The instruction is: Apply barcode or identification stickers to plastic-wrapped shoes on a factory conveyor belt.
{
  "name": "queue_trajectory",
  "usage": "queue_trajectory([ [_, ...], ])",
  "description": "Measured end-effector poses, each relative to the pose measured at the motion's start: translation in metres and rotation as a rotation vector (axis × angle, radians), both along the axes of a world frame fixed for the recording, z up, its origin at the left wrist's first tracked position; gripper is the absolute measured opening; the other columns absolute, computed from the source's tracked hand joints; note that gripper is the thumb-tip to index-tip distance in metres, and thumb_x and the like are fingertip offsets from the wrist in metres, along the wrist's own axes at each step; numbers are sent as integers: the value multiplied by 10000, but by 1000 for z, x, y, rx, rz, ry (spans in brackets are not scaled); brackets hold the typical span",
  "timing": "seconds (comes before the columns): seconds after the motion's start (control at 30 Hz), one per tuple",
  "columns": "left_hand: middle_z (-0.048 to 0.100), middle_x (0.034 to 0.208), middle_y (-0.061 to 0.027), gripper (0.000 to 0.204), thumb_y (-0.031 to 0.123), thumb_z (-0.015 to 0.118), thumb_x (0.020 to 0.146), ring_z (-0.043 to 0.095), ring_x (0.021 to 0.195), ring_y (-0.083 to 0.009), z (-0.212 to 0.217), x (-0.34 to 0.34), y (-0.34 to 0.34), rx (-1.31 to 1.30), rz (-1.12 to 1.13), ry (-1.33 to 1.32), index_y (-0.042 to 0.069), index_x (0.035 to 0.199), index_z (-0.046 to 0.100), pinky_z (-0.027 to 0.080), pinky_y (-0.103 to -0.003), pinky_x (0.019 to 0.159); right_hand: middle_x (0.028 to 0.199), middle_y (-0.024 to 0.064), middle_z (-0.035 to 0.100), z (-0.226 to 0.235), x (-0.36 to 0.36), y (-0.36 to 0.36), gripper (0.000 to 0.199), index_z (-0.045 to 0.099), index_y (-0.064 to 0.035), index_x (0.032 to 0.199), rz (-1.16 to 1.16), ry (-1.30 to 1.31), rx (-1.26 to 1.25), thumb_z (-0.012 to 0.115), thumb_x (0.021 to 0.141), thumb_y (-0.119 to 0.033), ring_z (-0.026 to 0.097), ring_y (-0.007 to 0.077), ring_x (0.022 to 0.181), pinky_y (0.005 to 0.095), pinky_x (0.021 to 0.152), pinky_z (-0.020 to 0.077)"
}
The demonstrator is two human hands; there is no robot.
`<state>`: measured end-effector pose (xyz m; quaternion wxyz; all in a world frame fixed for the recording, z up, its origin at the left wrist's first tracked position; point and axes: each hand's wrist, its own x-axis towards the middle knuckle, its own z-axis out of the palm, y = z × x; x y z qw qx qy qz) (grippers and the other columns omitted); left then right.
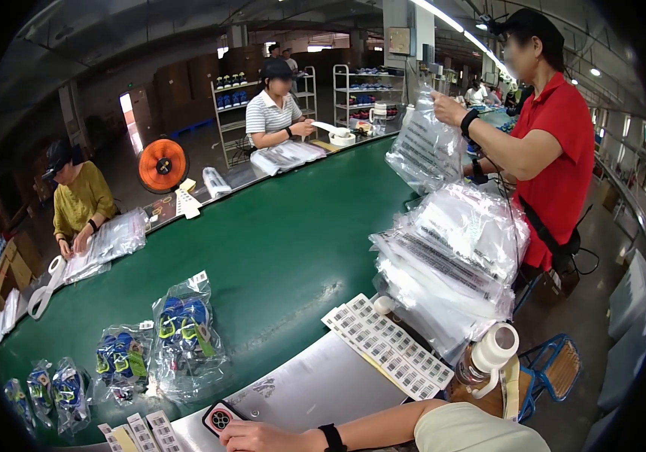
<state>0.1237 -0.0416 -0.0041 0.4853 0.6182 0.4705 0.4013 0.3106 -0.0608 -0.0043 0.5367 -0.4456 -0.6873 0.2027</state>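
Note:
My right hand (255,436) comes in at the bottom edge, a black band round its wrist. Its fingers are curled over the lower end of a phone (221,416), whose round lens cluster faces up. The rest of the phone under the fingers is hidden. Beside it stretches a bare grey metal tabletop (315,388). Label sheets (142,435) lie to the left of the hand. Beyond them, bagged blue shoes with lime-green trim (185,324) rest on the green conveyor belt (285,226). My left hand does not show.
More bagged shoes (71,388) lie at the belt's left end. Large label sheets (387,346), a white-lidded bottle (492,348) and stacked clear bags (447,260) stand to the right. A person in red (556,143) holds bags there. Two people work across the belt, near an orange fan (163,166).

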Motion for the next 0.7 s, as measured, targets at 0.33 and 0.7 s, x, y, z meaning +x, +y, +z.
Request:
queue_trajectory([
  [0.33, 654, 850, -79, 168, 46, 612, 910, 577, 724, -108, 4, 8, -1, -35, -23, 30, -62, 1036, 638, 477, -232, 647, 923, 111, 597, 0, 1, -3, 72, 634, 4, 849, -27, -36, 76, 630, 808, -56, 558, 285, 855, 382, 746, 459],
  [0.7, 623, 1015, -98, 402, 49, 655, 874, 599, 862, -131, -17, 5, 11, -252, -121, -179, -41, 1241, 517, 502, -260, 725, 954, 117, 576, 10, 4, 7, 101, 605, 1, 870, -1, -132, 158, 646, 811, -70, 551, 284, 889, 383, 773, 452],
])
